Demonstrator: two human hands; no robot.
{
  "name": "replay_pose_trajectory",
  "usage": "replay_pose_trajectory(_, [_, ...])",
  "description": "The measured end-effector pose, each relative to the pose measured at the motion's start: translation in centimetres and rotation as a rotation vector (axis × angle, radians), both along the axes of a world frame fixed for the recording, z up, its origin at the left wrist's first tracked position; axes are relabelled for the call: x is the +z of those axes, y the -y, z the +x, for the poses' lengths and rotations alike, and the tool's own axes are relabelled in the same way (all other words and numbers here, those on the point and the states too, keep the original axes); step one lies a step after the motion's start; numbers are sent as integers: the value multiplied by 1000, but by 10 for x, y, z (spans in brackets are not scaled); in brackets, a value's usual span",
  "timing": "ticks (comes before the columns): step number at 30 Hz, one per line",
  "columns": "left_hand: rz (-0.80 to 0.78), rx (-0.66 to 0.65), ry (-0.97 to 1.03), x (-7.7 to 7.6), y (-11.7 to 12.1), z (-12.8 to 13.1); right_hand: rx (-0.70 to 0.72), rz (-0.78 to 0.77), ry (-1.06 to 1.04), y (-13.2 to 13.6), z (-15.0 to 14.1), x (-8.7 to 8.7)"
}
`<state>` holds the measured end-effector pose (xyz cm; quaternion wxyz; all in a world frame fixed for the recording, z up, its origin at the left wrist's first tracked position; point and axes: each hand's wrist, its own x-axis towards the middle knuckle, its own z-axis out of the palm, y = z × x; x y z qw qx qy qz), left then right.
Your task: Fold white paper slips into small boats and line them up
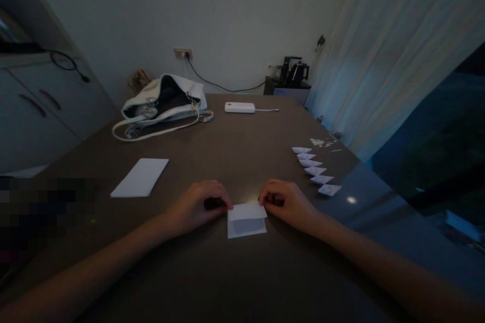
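A small white sheet of paper (248,226) lies in front of me on the brown table, its far part folded over toward me with the flap slightly raised. My left hand (200,204) pinches the sheet's far left corner between thumb and fingers. At the far right corner, my right hand (288,202) grips the paper the same way, fingers curled. To the right stands a row of several small folded paper boats (315,171). A stack of white paper (140,177) rests on the table to the left of my left hand.
A white handbag (166,103) sits at the table's far left. Near the far edge lies a white power bank (240,107) with a short cable. Torn paper scraps (322,142) are near the right edge. Behind, a coffee maker (295,71) stands by the wall; a curtain hangs right.
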<state>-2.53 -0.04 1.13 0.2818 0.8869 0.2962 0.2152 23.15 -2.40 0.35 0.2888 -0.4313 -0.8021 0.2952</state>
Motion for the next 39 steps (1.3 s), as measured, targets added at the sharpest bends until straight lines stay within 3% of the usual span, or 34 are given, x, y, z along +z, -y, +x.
replay_pose_trajectory(7, [50,-119,-20,-2,-2,-5,102,35,58,3,2,6])
replay_pose_trajectory(22, [67,-168,-114,3,1,-8,221,73,157,10,5,11])
replay_pose_trajectory(39, [20,-192,-205,13,11,-2,242,89,214,17,2,19])
